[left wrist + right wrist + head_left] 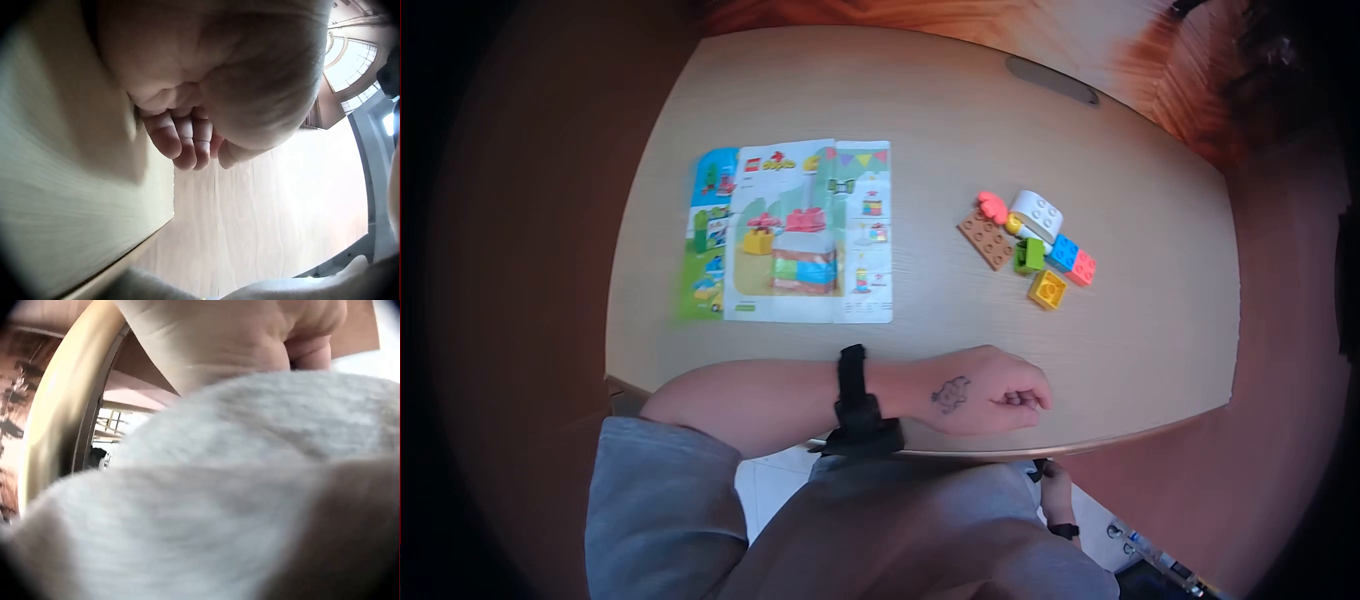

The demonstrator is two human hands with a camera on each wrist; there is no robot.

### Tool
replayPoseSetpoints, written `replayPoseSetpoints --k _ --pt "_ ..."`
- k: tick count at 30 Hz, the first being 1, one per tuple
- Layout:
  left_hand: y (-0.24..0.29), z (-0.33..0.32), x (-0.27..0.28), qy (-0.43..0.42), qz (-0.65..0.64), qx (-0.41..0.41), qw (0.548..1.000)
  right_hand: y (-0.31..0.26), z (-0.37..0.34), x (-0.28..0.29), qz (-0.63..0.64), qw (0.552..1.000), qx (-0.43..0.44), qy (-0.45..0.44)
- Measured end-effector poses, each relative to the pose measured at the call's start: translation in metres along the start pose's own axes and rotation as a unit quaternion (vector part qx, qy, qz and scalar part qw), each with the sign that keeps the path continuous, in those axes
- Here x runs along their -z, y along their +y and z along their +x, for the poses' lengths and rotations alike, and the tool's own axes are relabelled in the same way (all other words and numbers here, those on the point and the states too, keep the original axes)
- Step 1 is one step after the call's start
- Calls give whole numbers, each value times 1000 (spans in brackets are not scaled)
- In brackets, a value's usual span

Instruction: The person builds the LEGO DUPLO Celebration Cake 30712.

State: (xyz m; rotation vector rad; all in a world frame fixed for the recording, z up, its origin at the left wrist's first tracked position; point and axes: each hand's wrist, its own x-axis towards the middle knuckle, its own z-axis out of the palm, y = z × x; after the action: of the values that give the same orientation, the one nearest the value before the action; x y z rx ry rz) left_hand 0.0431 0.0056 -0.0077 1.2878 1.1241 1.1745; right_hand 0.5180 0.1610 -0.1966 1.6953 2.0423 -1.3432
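My left hand [985,392] rests on its side along the near edge of the table, fingers loosely curled and nothing in them. In the left wrist view, the curled fingers [181,140] show beside the tabletop, under the palm. My right hand [1056,492] is below the table edge beside the grey shirt. Part of its palm [231,337] shows in the right wrist view, but grey cloth hides most of its fingers, so I cannot tell whether it holds anything. Beyond the left hand lies a cluster of toy bricks, the yellow brick [1048,289] nearest to it.
A Duplo instruction leaflet [790,235] lies spread out at left on the table [930,120]. In the cluster are a brown plate [984,238], a white brick [1036,212], a green brick [1029,256], a blue brick [1064,252] and a coral brick [1082,268].
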Motion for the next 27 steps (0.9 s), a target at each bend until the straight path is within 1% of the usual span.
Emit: replayPoseSetpoints --k 1,2,4,5,6,7,8,9,10,11,12,14,15,16,17,18,19,20,21,22,24,25,26,27 --pt "0 0 0 8 3 8 1000 -23 -11 6 53 998 7 -42" --pt "-1 0 0 3 -6 4 1000 -19 -13 5 50 997 12 -54" --pt "-2 0 2 9 -13 1 1000 -6 -19 8 54 996 70 -12" --pt "-1 1 2 -2 -18 8 1000 -4 -17 10 55 997 53 -32" --pt "0 1 2 -13 -23 15 1000 -3 -15 17 53 996 56 -37" --pt "0 0 2 -11 -20 16 1000 -24 -18 26 -24 997 0 -68" --pt "1 1 2 -11 -16 12 1000 -43 -21 35 -100 989 -55 -95" --pt "1 1 2 -14 -12 9 1000 -49 -16 55 -165 973 -15 -158" --pt "0 1 2 -19 -9 12 1000 -56 -15 75 -226 949 23 -220" --pt "-1 1 1 -16 -5 10 1000 -87 -28 93 -200 946 36 -253" --pt "0 1 1 -14 1 8 1000 -130 -41 115 -173 941 49 -286" --pt "6 2 1 -15 -6 25 1000 -222 -74 146 -88 946 58 -307" --pt "10 3 0 -9 -14 39 999 -242 -80 156 -20 945 141 -293" --pt "14 5 0 -19 -10 45 999 -259 -81 162 50 934 224 -274" --pt "19 6 0 12 10 38 999 -280 -77 166 32 917 330 -223" --pt "25 8 2 46 32 29 998 -302 -68 167 10 885 434 -169" --pt "36 11 4 45 39 33 998 -318 -56 159 42 874 470 -114" --pt "49 14 3 84 54 41 994 -334 -44 148 73 860 502 -61" --pt "56 18 4 123 69 49 989 -354 -31 137 131 868 475 -58" --pt "56 23 7 125 74 52 988 -378 -20 127 188 874 445 -54" --pt "51 36 15 208 88 -47 973 -433 -6 99 220 881 416 -44" --pt "51 39 21 268 62 -24 961 -454 2 82 229 869 438 -24" --pt "46 41 29 269 61 -25 961 -467 12 68 237 857 458 -4" --pt "37 41 39 335 31 -49 940 -472 25 57 236 856 459 -4"
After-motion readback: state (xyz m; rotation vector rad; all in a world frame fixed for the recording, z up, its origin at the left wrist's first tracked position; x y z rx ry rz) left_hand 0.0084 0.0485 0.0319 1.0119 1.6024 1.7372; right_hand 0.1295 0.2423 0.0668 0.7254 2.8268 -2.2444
